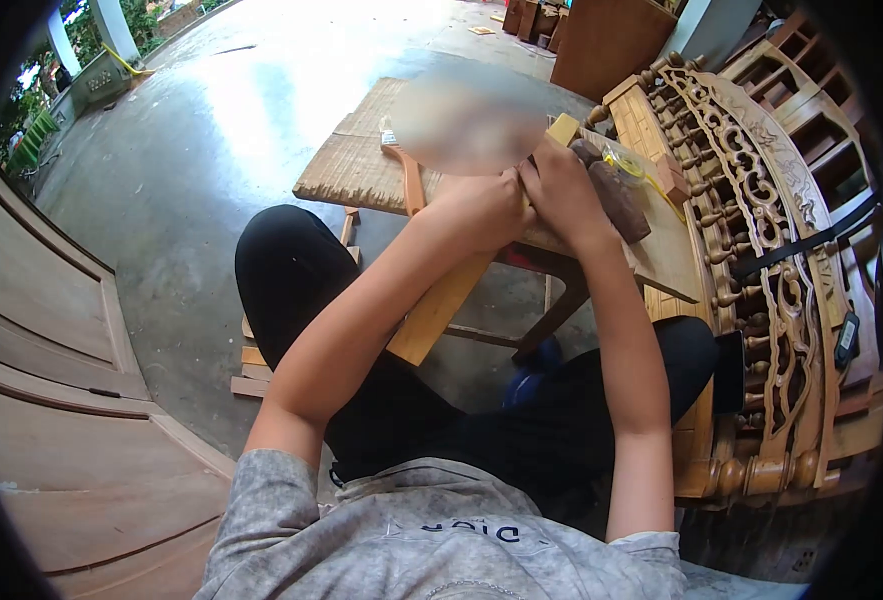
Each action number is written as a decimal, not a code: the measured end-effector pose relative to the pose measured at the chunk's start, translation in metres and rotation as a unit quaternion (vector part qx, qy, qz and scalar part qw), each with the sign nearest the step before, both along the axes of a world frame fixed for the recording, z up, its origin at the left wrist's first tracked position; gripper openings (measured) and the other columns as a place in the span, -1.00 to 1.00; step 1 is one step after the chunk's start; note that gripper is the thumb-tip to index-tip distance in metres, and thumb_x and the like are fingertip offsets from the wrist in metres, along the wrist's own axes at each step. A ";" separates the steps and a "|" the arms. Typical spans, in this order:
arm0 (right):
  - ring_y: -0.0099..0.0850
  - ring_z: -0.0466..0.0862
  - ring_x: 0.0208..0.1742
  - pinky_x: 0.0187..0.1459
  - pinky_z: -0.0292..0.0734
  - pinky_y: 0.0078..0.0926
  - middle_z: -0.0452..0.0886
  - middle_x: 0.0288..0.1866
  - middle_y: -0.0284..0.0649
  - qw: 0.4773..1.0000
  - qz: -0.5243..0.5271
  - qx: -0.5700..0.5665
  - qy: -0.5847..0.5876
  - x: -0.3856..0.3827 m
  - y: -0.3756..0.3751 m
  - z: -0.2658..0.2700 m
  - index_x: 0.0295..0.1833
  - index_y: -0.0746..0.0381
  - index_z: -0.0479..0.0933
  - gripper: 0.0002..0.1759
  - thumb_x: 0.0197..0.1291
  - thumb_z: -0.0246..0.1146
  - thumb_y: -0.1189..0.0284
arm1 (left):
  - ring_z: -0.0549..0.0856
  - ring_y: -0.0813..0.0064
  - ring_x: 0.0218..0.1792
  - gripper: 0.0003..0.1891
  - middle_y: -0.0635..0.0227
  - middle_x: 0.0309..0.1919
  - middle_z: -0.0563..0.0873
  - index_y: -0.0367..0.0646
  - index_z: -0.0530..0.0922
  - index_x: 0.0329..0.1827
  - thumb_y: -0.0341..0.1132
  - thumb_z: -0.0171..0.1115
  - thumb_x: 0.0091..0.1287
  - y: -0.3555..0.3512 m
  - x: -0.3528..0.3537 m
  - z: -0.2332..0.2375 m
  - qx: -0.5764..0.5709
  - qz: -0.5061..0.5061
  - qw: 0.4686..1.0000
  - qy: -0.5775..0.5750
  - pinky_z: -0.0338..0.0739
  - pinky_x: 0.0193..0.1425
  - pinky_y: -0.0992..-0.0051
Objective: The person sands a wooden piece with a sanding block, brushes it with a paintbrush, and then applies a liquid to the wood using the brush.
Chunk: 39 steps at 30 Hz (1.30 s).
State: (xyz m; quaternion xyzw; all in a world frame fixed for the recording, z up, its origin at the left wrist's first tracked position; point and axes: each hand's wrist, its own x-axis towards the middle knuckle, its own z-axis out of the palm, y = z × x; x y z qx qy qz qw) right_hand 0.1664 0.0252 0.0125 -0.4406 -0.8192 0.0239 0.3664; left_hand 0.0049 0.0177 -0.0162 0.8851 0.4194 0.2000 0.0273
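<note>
Wooden slat [444, 298], tilted, left hand [481, 208] and right hand [561, 190] gripping upper part

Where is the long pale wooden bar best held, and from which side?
Probably grip the wooden bar at its lower end, coming from the lap side: that end sticks out past the workboard with flat faces bare, while left hand and right hand cover the middle.

Right of the low work board [361, 165] you have a carved wooden frame [761, 230]. Left of the board lie door panels [41, 300]; beyond it stands a brown cabinet [606, 40].
</note>
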 end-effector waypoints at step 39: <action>0.17 0.70 0.12 0.13 0.60 -0.01 0.75 0.04 0.10 1.000 0.012 -0.005 0.000 0.013 0.000 -0.008 0.15 0.25 0.52 -0.72 0.45 0.28 0.34 | 0.57 -0.15 0.46 -0.24 -0.28 0.34 0.64 -0.61 0.54 0.31 0.12 0.13 0.54 -0.006 0.001 -0.001 0.015 0.028 0.999 0.009 0.43 0.58 0.12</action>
